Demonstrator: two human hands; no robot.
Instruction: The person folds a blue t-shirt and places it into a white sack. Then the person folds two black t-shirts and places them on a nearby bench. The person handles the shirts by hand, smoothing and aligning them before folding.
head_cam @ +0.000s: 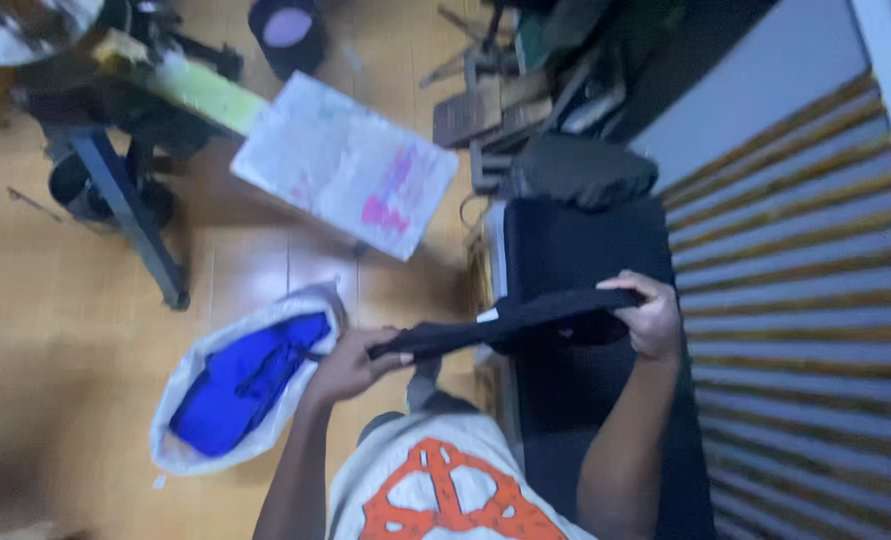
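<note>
- The left hand (pixel 345 365) pinches one end of a long black fabric strip (pixel 510 320).
- The right hand (pixel 653 318) grips its other end, holding it taut above a black cloth-covered bench (pixel 585 260).
- A white sack of blue cloth (pixel 240 390) lies on the wooden floor (pixel 55 300), beside the left hand.

Glossy wooden floor (pixel 55 300), blue-legged stand (pixel 125 210), striped gold-and-grey surface (pixel 805 270) at right.

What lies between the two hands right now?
In the head view, a narrow black fabric strip spans the gap, its ends gripped by the left hand and the right hand.
</note>
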